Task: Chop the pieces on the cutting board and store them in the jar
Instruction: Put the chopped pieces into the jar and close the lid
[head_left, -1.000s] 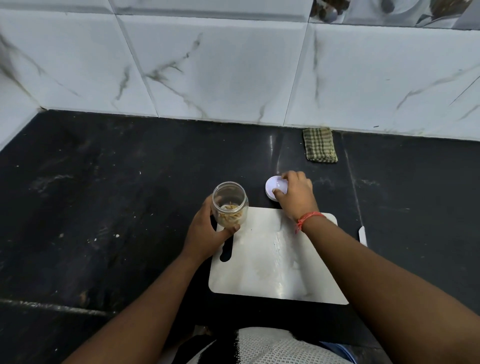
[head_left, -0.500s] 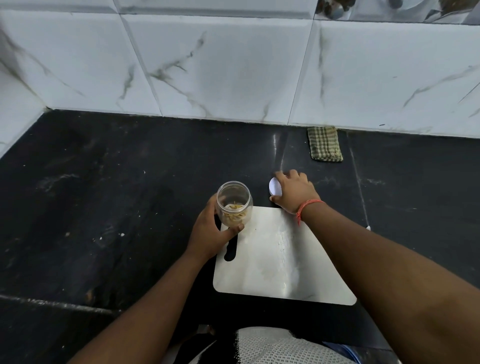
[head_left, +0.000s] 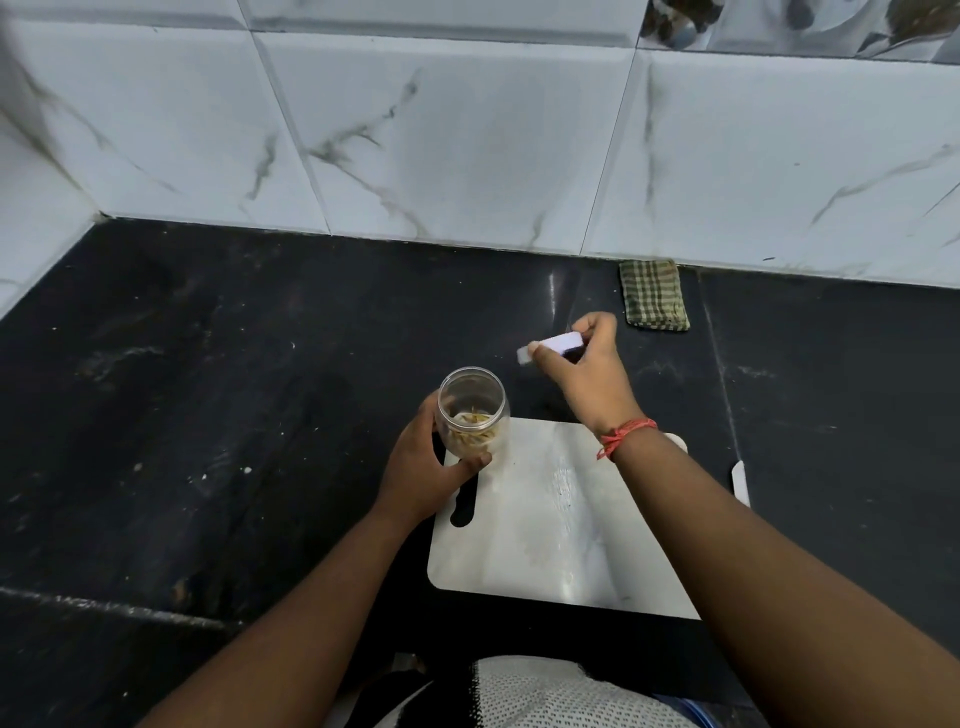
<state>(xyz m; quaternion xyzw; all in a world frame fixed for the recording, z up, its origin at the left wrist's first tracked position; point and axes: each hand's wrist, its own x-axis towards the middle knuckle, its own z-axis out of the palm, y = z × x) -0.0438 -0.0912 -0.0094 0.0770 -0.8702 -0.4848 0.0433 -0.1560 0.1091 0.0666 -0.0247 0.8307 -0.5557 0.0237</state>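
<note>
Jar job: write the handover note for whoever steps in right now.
Left hand grips the jar, open, at the board's far left corner.
Right hand pinches the white lid in the air, right of the jar.
Done: chopped pieces are in the jar; the board looks bare.
Left: put the lid on and close it.

The jar (head_left: 471, 410) is clear and shiny. The counter (head_left: 208, 389) is dark, smooth stone. The checked rag (head_left: 655, 294) is cloth.
</note>
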